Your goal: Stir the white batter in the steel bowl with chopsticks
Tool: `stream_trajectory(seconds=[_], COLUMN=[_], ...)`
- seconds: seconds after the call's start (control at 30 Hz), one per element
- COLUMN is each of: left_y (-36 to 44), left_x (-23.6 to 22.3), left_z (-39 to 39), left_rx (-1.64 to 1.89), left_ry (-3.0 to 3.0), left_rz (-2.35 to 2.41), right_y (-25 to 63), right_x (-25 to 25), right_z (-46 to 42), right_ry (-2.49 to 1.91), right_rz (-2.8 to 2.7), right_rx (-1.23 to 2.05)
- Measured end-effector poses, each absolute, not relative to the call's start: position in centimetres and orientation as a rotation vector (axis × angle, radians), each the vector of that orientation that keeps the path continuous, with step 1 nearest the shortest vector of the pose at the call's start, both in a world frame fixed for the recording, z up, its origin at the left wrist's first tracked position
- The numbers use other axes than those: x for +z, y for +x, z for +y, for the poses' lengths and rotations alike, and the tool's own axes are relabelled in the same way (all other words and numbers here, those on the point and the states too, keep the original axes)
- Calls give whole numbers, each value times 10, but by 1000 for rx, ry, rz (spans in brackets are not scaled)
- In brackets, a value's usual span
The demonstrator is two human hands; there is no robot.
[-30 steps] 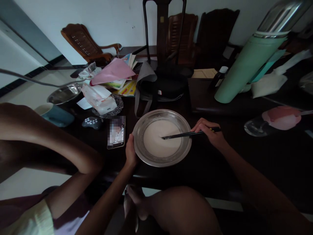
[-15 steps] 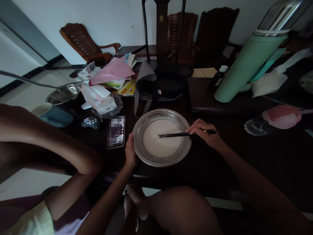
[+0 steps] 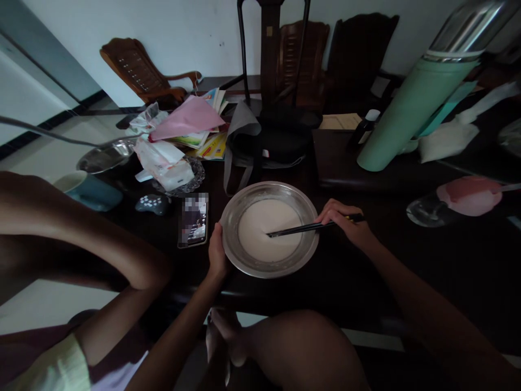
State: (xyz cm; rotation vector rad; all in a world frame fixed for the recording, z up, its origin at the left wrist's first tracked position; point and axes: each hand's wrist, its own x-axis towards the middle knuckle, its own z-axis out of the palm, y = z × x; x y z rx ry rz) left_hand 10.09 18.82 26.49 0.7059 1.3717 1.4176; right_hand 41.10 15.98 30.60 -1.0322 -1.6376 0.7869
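A round metal bowl (image 3: 310,252) stands on the dark table, close to its front edge. Inside it is a smooth, off-white liquid batter (image 3: 260,222). My left hand (image 3: 217,252) grips the bowl's left rim, thumb on top and the other fingers hidden beneath. Held in my right hand (image 3: 340,218) is a pair of black chopsticks (image 3: 291,230), slanting over the bowl's right rim. Their tips dip into the batter near the middle.
Left of the bowl lie a phone (image 3: 194,220) and a dark game controller (image 3: 152,204), with a blue mug (image 3: 91,191) beyond. Another person's bent arm (image 3: 138,266) rests at the left. A black bag (image 3: 280,136) sits behind the bowl; a green thermos (image 3: 415,114) stands back right.
My right hand has shifted slightly right, and the chopsticks now slant more, their tips a little lower and further right in the batter. My left hand and the bowl stay put.
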Motion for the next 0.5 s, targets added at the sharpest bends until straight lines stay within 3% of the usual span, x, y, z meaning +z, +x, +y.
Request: stream_trajectory(seconds=[0.27, 0.5], left_y=[103, 95], left_x=[269, 341], left_z=[189, 151], left_rx=[1424, 1912], left_ry=[990, 1517], left_rz=[1276, 1227], right_y=[413, 412], right_x=[307, 308], right_z=[159, 160], right_ry=[-1083, -1089], right_rz=[-1613, -1706], right_rx=[732, 706])
